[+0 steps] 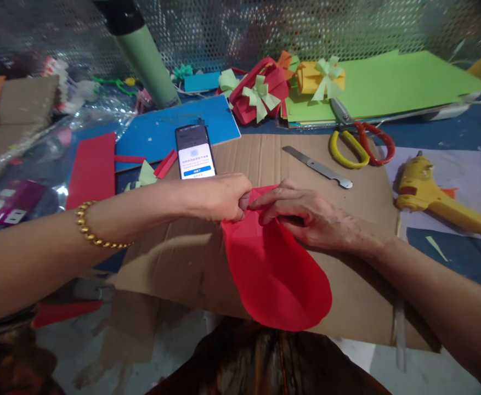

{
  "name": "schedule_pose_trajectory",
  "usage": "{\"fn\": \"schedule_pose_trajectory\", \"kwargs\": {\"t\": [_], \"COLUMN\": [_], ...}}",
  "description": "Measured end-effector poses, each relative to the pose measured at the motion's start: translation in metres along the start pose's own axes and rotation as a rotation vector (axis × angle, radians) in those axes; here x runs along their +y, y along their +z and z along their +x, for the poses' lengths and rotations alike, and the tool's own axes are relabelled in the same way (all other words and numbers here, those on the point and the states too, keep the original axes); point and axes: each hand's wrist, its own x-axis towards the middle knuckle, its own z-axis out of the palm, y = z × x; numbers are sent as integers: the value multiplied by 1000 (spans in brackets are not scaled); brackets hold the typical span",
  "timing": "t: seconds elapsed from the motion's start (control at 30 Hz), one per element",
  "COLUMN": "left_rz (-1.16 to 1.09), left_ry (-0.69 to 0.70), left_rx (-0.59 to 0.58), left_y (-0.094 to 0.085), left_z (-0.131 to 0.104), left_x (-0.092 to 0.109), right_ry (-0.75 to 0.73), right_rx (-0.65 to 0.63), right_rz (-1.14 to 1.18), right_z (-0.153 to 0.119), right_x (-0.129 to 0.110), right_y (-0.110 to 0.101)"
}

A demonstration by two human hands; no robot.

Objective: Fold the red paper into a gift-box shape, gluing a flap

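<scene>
Red paper (pixel 283 280) sat over cardboard (pixel 174 269), rounded end nearest wearer. Left hand (pixel 228 196) pinched narrow far end, prob to steady it; right hand (pixel 308 214) had fingers bent over it, pinching or pressing, couldn't tell. Glue gun (pixel 419 189) lay off right, kinda handy.

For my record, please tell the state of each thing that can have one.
Red paper: curved, gripped by left hand, touched by right hand.
Phone: screen lit.
Scissors: blades seemingly closed.
Glue gun: lying on its side, power unclear.
Green bottle: dark top on.
Metal tool: lying flat.
Bracelet: worn.
</scene>
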Motion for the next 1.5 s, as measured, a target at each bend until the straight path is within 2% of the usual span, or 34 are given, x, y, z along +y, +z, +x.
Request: {"fn": "schedule_pose_trajectory", "kwargs": {"t": [0.4, 0.6, 0.9, 1.37, 1.5], "left_rz": [-17, 7, -40, -208, -268], "left_ry": [9, -34, -21, -24, -32], "left_rx": [-21, -12, 17, 45, 85], "left_y": [-2, -4, 0, 5, 10], "left_z": [0, -2, -2, -6, -8], "left_x": [2, 5, -1, -5, -13], "right_ry": [-46, -70, -49, -72, -84], "right_rx": [19, 16, -17, -34, -35], "right_rz": [-32, -21, -20, -64, -64], "right_z": [-2, -2, -2, -1, -1], "right_x": [4, 6, 6, 7, 7], "right_y": [4, 3, 3, 2, 1]}}
